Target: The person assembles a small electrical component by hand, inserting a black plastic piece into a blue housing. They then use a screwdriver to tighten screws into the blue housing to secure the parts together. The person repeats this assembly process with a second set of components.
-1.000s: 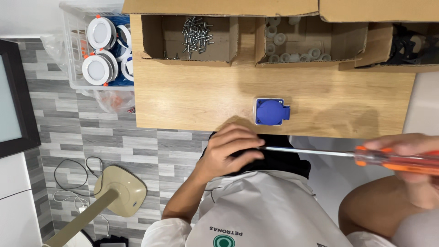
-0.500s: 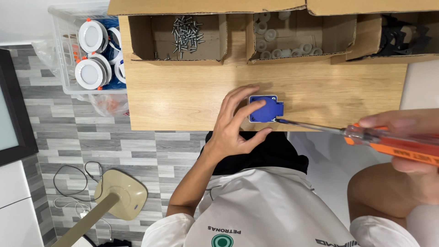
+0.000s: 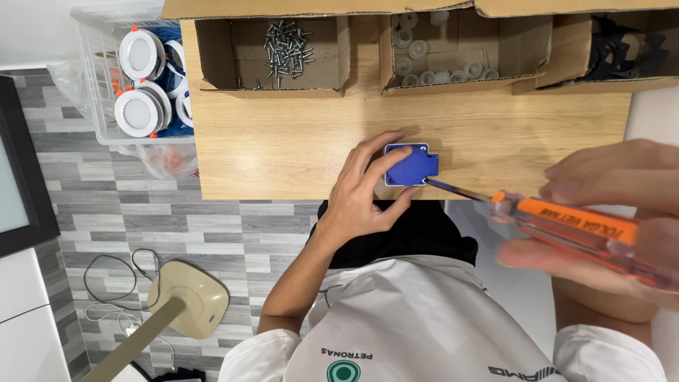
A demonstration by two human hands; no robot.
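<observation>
The fingers (image 3: 385, 159) of the left hand (image 3: 364, 191) are curled around the small blue square plastic socket housing (image 3: 411, 164), thumb under its near edge and the rest across its left side and top, pinning it flat on the light wooden desk (image 3: 283, 134). A second ago that hand lay at the desk's near edge with the housing untouched beyond it; half a second ago it had just reached the part. Now the grasp is settled. The right hand (image 3: 615, 219) has its fingers closed around the orange transparent handle of the long-shafted screwdriver (image 3: 566, 223), and the tip, which hung clear of the part before, now meets the housing's lower right corner. I judge that the part is braced and the tool seated on a corner fixing.

Along the desk's far edge stand three open cardboard boxes: one of loose silver screws (image 3: 286, 46), one of small white plastic caps (image 3: 431, 56), one of black parts (image 3: 622, 46). Left of the desk, a clear plastic crate (image 3: 95, 78) holds round white downlights. The floor is grey plank tile (image 3: 141, 191), with a beige stand base (image 3: 187, 297) and thin cables on it.
</observation>
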